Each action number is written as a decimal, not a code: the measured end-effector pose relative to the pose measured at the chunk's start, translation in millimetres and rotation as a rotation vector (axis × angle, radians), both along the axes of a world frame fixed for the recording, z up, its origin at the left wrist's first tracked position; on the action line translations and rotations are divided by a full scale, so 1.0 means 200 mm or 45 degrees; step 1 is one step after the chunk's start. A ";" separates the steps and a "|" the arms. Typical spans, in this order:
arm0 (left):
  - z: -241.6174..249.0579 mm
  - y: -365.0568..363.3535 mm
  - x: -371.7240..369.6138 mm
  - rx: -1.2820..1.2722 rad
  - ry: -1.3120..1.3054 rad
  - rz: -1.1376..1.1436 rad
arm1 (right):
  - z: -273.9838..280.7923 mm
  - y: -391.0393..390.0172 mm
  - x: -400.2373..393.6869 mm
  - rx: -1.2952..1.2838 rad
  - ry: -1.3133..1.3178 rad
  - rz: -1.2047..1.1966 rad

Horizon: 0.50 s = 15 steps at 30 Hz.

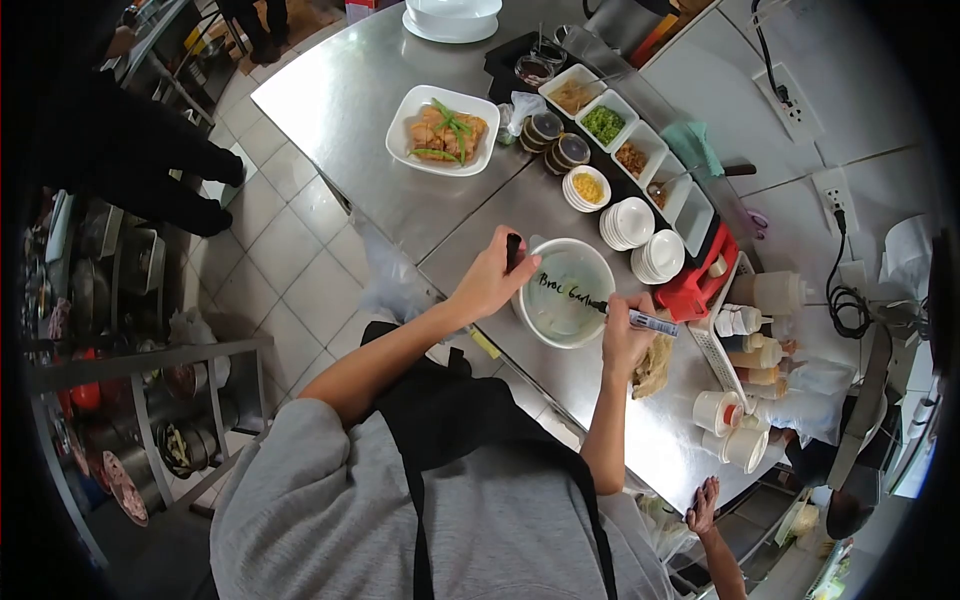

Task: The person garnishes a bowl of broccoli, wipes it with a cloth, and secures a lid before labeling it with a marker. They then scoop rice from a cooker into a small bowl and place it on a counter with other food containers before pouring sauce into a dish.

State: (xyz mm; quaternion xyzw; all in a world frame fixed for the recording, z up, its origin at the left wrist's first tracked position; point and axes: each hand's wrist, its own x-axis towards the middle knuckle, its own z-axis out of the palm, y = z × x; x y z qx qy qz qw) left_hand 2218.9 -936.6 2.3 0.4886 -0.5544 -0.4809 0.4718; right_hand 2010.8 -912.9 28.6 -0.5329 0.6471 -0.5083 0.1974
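A round, pale plastic tub [570,325] stands on the steel counter in front of me, its lid bearing black handwriting that reads "Broc" and a second word starting like "Garl". My right hand [627,335] is closed around a marker pen [650,321], with the tip at the end of the writing. Between the fingers of my left hand [490,277] is a black marker cap [514,248]. The same hand rests against the tub's left rim. Just beyond my right hand lies a crumpled brownish cloth [653,366], partly hidden.
A white dish of food with green garnish [443,130] sits farther up the counter [350,90]. Stacked white saucers [630,220], topping trays [605,122] and a bottle basket [725,335] line the right. Another person's hand [704,505] touches the counter's near edge. Someone in dark trousers [150,150] stands left.
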 end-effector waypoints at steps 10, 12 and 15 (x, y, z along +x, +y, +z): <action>0.03 0.01 0.02 0.004 -0.175 -0.056 | 0.01 0.03 -0.01 -0.094 0.054 -0.076; 0.07 0.04 0.05 -0.144 -0.154 -0.068 | 0.07 0.03 -0.02 -0.133 0.028 -0.099; 0.14 0.09 0.10 -0.329 -0.147 -0.242 | 0.22 0.02 0.07 -0.061 -0.431 0.083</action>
